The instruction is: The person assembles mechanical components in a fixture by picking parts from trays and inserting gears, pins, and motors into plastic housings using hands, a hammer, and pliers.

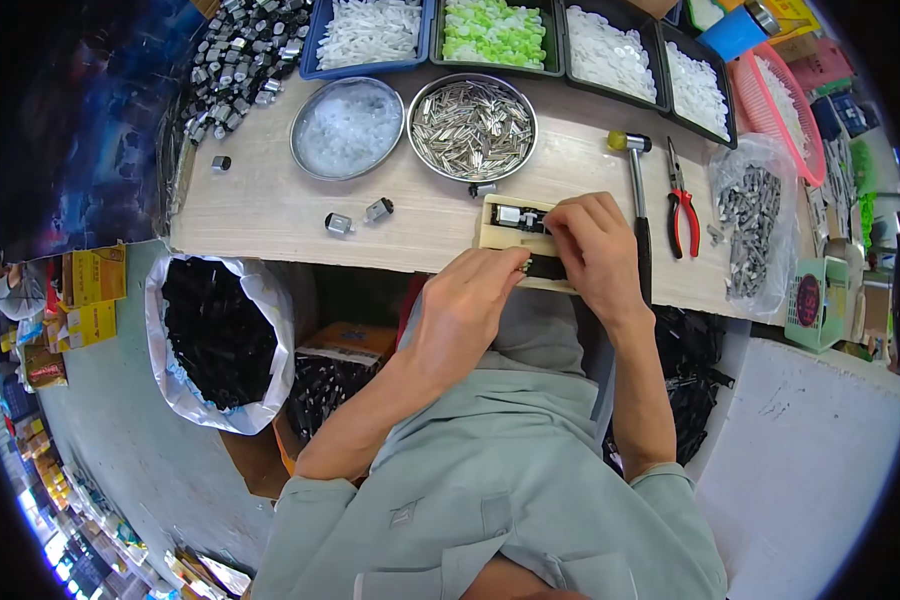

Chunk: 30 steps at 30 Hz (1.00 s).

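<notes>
At the table's front edge lies a cream jig block (492,238). In its upper slot rests a small silver motor (515,217) in a black housing. A black plastic part (546,268) lies along the lower slot. My left hand (462,312) is closed in a pinch at the jig's lower left, with a tiny metallic bit at the fingertips that is too small to name. My right hand (600,252) is closed, its fingertips bent down over the right side of the jig. Whatever its fingers hold is hidden beneath them.
Behind the jig stand a bowl of metal pins (472,128) and a bowl of translucent pieces (347,128). Trays of white and green parts (495,35) line the back. A hammer (638,190) and red-handled pliers (682,215) lie right. Loose motors (339,224) sit left.
</notes>
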Motion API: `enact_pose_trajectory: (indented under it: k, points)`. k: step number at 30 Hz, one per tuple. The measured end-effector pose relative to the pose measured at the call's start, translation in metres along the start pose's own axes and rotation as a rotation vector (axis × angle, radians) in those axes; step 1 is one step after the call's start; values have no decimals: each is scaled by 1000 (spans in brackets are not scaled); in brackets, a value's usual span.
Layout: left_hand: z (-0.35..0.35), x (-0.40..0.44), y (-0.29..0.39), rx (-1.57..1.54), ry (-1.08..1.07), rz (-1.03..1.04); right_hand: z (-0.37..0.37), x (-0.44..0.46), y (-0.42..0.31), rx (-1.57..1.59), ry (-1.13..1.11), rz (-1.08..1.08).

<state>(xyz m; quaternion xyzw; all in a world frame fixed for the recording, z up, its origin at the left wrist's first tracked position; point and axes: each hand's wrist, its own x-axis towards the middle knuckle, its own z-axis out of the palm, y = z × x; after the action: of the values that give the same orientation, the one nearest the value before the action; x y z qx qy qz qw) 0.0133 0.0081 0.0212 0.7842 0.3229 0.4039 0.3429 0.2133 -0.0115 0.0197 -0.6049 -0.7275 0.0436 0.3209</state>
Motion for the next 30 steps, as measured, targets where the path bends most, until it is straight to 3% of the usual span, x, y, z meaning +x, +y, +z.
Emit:
enact_pose_trajectory:
  k: [8, 14, 24, 29, 30]
  points:
    - [9, 6, -4, 35, 91, 0, 4, -1, -1, -5, -7, 7]
    - [8, 9, -3, -150, 164, -108, 7, -3, 2, -8, 4, -3]
    - [1, 11, -6, -462, 21, -416, 4, 4, 1, 57, -56, 48]
    - [-5, 18, -4, -456, -53, -453, -25, 34, 21, 156, -253, 72]
    - [-5, 19, -5, -431, -66, -441, -30, 49, 23, 145, -160, 222]
